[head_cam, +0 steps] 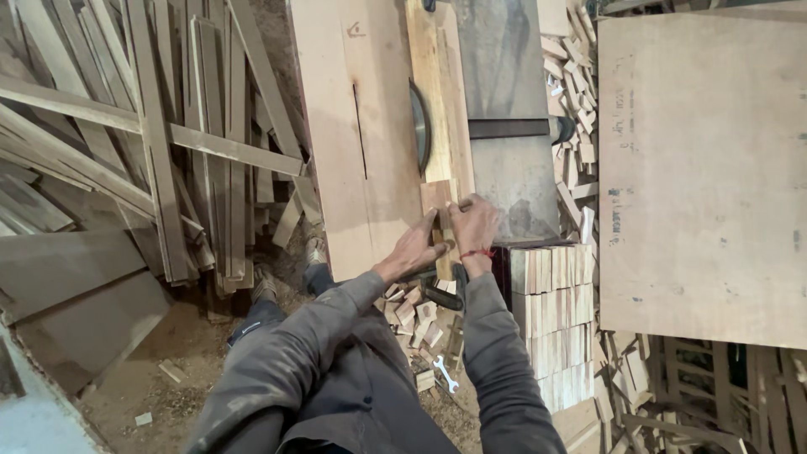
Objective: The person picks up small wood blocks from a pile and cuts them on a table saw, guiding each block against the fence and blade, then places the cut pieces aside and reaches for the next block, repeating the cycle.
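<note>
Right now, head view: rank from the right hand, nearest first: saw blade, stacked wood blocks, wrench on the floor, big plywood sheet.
From the right hand:
1. Stacked wood blocks, just beside and below it.
2. Saw blade, up the table from the hand.
3. Wrench, down on the floor by the scraps.
4. Plywood sheet, far right; its near edge rivals the wrench, too close to call.

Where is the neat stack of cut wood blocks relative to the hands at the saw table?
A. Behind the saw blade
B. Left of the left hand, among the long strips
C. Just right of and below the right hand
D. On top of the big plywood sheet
C: the stacked blocks stand beside the table edge, right of and below the right hand; the left hand is farther off.
</note>
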The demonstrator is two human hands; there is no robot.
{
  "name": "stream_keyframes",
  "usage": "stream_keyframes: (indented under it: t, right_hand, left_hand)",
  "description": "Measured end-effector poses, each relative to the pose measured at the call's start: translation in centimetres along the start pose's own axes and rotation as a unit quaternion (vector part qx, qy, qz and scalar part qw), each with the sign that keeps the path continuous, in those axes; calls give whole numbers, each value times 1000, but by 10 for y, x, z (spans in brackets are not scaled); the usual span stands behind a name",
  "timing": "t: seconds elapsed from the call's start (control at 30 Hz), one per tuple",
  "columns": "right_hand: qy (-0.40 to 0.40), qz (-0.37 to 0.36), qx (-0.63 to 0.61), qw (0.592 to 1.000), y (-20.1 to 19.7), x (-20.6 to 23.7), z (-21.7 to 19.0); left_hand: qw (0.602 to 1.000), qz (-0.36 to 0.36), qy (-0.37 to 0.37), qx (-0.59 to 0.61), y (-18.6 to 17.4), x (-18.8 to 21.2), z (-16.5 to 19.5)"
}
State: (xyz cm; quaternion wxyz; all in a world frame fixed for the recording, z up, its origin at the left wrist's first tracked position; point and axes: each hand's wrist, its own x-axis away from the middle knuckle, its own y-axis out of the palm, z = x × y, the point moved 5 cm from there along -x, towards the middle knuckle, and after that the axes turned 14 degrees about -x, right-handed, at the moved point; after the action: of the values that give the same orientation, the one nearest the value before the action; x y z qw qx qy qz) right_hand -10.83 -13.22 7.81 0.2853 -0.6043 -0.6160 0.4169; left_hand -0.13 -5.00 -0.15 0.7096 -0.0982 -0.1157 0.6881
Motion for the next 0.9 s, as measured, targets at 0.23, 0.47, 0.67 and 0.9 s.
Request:
stream_keyframes:
  t: [0.23, 0.47, 0.67, 0.9]
  right_hand:
    - [13, -4, 7, 1000, 6, -18, -23]
    - [-42, 24, -5, 999, 26, -45, -31]
    - [-16, 22, 14, 1000, 40, -63, -36]
    - [2, 21, 36, 999, 48, -80, -49]
  left_hand:
    - [998, -42, -44, 10, -13, -16, -4]
    - [995, -54, -73, 29, -25, -43, -19]
    - [999, -10, -25, 34, -41, -60, -25]
    - [997, -13, -51, 57, -51, -73, -25]
